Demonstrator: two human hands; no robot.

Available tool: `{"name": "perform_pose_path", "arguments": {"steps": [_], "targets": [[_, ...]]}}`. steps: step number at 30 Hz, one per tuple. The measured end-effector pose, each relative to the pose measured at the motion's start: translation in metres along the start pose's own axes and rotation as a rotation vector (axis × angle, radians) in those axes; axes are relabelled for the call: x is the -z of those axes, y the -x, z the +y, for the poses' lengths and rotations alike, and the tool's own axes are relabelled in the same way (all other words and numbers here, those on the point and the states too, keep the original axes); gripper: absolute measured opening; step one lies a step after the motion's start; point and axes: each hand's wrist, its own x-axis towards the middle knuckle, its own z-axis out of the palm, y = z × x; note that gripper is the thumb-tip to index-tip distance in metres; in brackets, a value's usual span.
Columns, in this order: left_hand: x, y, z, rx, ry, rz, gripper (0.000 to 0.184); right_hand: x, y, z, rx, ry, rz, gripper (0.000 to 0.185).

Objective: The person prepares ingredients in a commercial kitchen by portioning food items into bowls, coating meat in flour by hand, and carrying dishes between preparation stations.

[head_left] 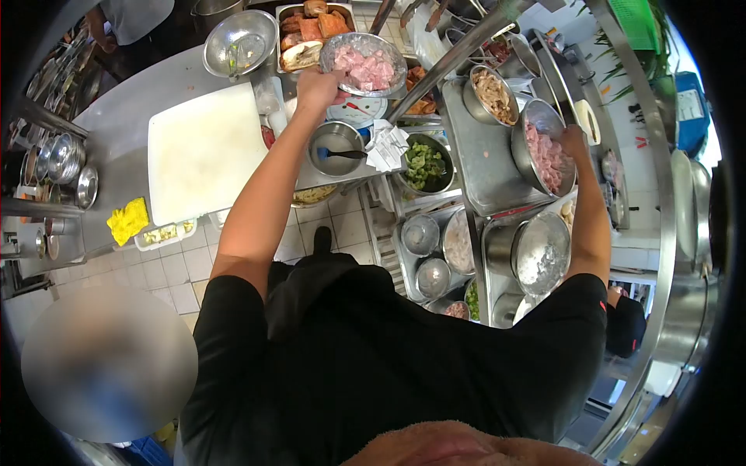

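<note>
Black short-sleeved top (435,365), matte cloth. Left sleeve (229,318) and right sleeve (575,322) loose, ending above the elbow; small red mark (603,306) at the right hem. Bunched dark cloth (311,299) at the waist. Left hand (317,89), right hand (573,141) bare. One dark shoe (322,239), rounded toe

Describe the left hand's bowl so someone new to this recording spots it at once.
Start from the white cutting board on the steel counter. Beyond its upper right corner in the picture, the left hand holds a metal bowl. It contains pale pink meat chunks, whereas the wider bowl to its left shows just a little green.
</note>
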Motion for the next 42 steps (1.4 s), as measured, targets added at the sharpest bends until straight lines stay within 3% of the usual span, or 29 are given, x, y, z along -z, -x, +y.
{"name": "perform_pose_path", "arguments": {"steps": [2,5,6,10,11,12,13,14,17,18,19,22,23,25,28,31,35,36,37,38,39,40,42], "targets": [[0.003,-0.001,-0.009,-0.082,0.055,0.031,0.021,0.035,0.016,-0.019,-0.176,-0.149,-0.011,0.028],[0.021,0.022,-0.008,-0.123,0.183,-0.002,0.017,0.031,0.024,-0.002,0.012,-0.328,0.121,0.036],[0.032,0.041,-0.006,-0.109,0.289,-0.023,0.015,0.065,0.042,-0.025,-0.090,-0.351,-0.071,0.048],[0.105,0.102,-0.032,-0.057,0.510,-0.044,0.013,0.092,0.036,-0.073,-0.067,-0.259,-0.160,0.054],[0.129,0.121,-0.041,-0.046,0.548,-0.036,0.014,0.116,0.033,-0.108,-0.017,-0.243,-0.147,0.055],[0.152,0.143,-0.052,-0.055,0.564,0.050,0.011,0.167,0.052,-0.183,-0.200,-0.588,-0.252,0.051],[0.182,0.169,-0.067,-0.054,0.535,0.110,0.012,0.207,0.069,-0.254,-0.158,-0.590,-0.200,0.039],[0.215,0.197,-0.082,-0.048,0.503,0.171,0.012,0.194,0.073,-0.285,0.019,-0.760,-0.179,0.027],[0.309,0.276,-0.141,-0.024,0.400,0.446,0.014,0.191,0.132,-0.454,0.321,-1.129,-0.159,0.023],[0.342,0.304,-0.165,0.007,0.326,0.559,0.014,0.179,0.155,-0.508,0.415,-1.080,-0.143,0.019],[0.374,0.330,-0.204,0.014,0.252,0.674,0.014,0.186,0.189,-0.570,0.451,-1.248,-0.303,0.016],[0.435,0.410,-0.264,0.088,0.192,0.991,0.009,0.106,0.247,-0.709,0.902,-1.347,-0.554,0.031],[0.446,0.430,-0.282,0.058,0.227,1.079,0.007,0.098,0.258,-0.751,0.868,-1.220,-0.722,0.048],[0.463,0.466,-0.316,0.092,0.286,1.180,0.007,0.033,0.261,-0.827,0.820,-1.115,-0.757,0.068],[0.465,0.476,-0.342,0.204,0.349,1.329,0.006,-0.086,0.219,-0.940,1.027,-0.884,-0.313,0.078],[0.465,0.489,-0.404,0.215,0.468,1.410,0.010,-0.120,0.197,-1.023,0.873,-0.674,-0.482,0.091],[0.456,0.483,-0.423,0.379,0.408,1.381,0.007,-0.149,0.199,-1.073,0.594,-0.515,-0.579,0.102],[0.454,0.478,-0.430,0.383,0.474,1.392,0.008,-0.158,0.200,-1.074,0.621,-0.808,-0.553,0.086],[0.452,0.472,-0.435,0.385,0.547,1.399,0.010,-0.184,0.198,-1.083,0.671,-0.799,-0.462,0.070],[0.452,0.465,-0.431,0.382,0.578,1.381,0.009,-0.159,0.201,-1.084,0.714,-0.814,-0.566,0.060],[0.454,0.460,-0.425,0.371,0.607,1.352,0.010,-0.178,0.195,-1.086,0.509,-1.025,-0.852,0.052],[0.455,0.456,-0.423,0.335,0.657,1.347,0.010,-0.182,0.185,-1.076,0.568,-1.167,-0.976,0.051],[0.461,0.450,-0.421,0.244,0.751,1.315,0.011,-0.159,0.178,-1.058,0.294,-1.411,-1.162,0.050]]}}
